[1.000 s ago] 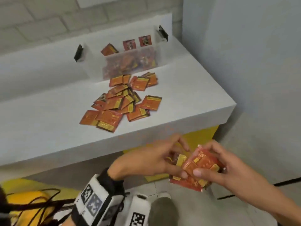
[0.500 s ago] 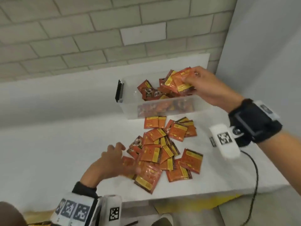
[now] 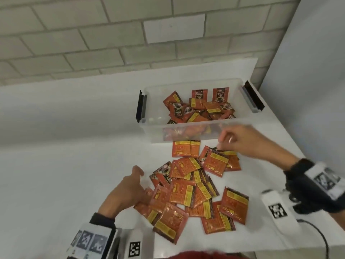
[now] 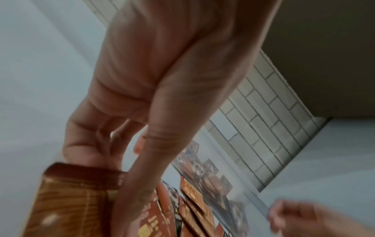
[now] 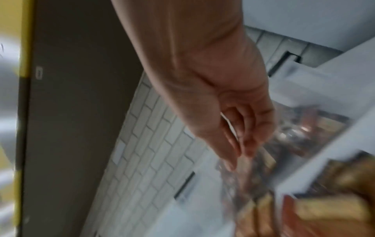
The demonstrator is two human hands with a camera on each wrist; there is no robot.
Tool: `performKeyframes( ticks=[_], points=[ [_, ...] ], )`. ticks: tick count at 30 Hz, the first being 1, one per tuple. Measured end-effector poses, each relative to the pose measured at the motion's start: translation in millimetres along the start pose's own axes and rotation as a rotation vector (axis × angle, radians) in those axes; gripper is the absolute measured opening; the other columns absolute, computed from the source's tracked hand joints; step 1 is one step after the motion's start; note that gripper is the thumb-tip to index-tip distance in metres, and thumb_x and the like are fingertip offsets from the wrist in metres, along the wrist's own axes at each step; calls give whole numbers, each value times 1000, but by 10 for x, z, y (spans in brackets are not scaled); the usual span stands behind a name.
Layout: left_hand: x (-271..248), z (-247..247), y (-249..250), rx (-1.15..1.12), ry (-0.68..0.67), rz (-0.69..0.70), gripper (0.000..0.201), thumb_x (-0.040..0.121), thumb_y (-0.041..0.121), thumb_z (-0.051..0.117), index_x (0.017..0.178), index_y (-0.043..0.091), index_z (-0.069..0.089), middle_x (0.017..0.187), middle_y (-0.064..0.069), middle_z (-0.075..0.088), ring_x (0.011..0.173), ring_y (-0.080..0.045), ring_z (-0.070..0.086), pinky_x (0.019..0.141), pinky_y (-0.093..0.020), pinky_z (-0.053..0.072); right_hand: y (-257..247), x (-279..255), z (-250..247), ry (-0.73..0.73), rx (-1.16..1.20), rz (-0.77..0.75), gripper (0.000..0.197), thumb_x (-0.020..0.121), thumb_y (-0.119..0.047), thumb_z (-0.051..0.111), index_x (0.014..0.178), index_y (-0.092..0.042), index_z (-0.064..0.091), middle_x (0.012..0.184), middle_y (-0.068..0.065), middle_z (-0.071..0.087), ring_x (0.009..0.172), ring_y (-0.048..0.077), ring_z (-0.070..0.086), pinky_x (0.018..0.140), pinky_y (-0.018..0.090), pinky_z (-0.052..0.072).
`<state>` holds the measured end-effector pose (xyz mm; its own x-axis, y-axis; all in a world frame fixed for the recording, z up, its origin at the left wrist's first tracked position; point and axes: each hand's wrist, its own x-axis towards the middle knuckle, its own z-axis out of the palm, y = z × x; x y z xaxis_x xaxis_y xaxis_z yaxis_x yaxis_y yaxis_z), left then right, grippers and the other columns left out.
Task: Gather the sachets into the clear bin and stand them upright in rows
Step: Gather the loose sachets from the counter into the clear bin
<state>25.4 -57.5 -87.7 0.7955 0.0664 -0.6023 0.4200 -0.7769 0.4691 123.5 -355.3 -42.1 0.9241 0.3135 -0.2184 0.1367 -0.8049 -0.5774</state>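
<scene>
Several red-and-yellow sachets [image 3: 188,191] lie in a loose pile on the white table [image 3: 65,174]. Behind the pile stands the clear bin [image 3: 153,113] with a heap of sachets [image 3: 197,111] inside; two sachets [image 3: 220,94] stand upright against its back wall. My left hand [image 3: 138,191] is at the pile's left edge. In the left wrist view my left hand [image 4: 113,152] curls fingers and thumb on one sachet [image 4: 71,200]. My right hand [image 3: 224,142] hovers empty before the bin's front wall, fingertips just above a sachet [image 3: 214,161]. The blurred right wrist view shows this right hand [image 5: 239,144] with relaxed fingers.
Black latches [image 3: 141,105] sit on both ends of the bin. A raised white ledge and a brick wall [image 3: 112,43] close the back; a grey panel [image 3: 308,71] stands at the right. The table's front edge [image 3: 224,254] is near my body.
My right hand let its sachets go into the bin and came down to the pile in front of it, empty. My left hand closed on a sachet at the pile's left edge.
</scene>
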Motion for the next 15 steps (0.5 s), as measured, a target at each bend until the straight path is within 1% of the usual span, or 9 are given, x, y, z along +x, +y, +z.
performKeyframes(
  ticks=[2,3,5,7,9,10,12,13,15],
  points=[
    [20,-82,-5,7,-19,13,47,74,23,81,110,19,51,89,2,63,78,-11,62,64,-21,45,131,11,235,-46,-146,84,45,84,-35,72,121,-15,55,121,3,58,101,16,57,80,28,50],
    [36,-127,-16,25,-17,34,32,76,23,79,101,20,59,87,3,65,78,-11,62,65,-21,45,197,49,337,-66,-228,119,59,83,-42,71,130,-14,49,129,5,51,112,20,52,87,34,48],
    [63,-228,-42,29,-6,77,4,83,21,71,84,21,68,82,3,67,76,-12,63,67,-22,48,283,116,454,-78,-307,141,69,81,-51,69,133,-13,44,135,7,41,123,24,42,94,38,44],
    [57,-336,-54,-10,8,96,12,90,22,64,81,21,70,80,4,69,75,-13,64,72,-28,49,313,156,488,-39,-226,118,55,80,-46,73,120,-14,52,132,6,40,122,23,40,95,39,43],
    [25,-437,-33,-67,39,87,17,96,24,55,87,22,70,84,4,71,79,-14,66,77,-31,49,306,179,495,13,-168,71,35,80,-35,76,102,-16,56,129,4,43,117,21,42,93,38,44],
    [10,-478,-13,-107,55,74,19,97,25,52,91,23,69,85,3,73,81,-15,67,79,-32,49,305,190,486,19,-149,59,29,80,-30,76,95,-17,55,125,4,47,111,19,46,87,34,46],
    [14,-506,28,-189,57,53,20,99,27,48,97,25,67,88,3,74,85,-14,69,86,-32,49,318,193,435,5,-46,77,23,83,-24,74,86,-20,51,111,4,58,92,14,55,68,24,46],
    [19,-500,70,-216,44,49,20,100,28,46,99,26,66,89,4,74,86,-14,69,87,-32,48,331,188,394,1,15,90,22,86,-22,71,86,-20,50,105,3,62,85,11,58,61,21,44],
    [70,-435,157,-236,19,54,22,102,30,41,103,25,63,91,3,74,86,-13,69,84,-31,50,367,138,277,-10,95,111,18,91,-20,65,100,-19,49,102,3,62,86,14,61,63,21,48]
  ],
)
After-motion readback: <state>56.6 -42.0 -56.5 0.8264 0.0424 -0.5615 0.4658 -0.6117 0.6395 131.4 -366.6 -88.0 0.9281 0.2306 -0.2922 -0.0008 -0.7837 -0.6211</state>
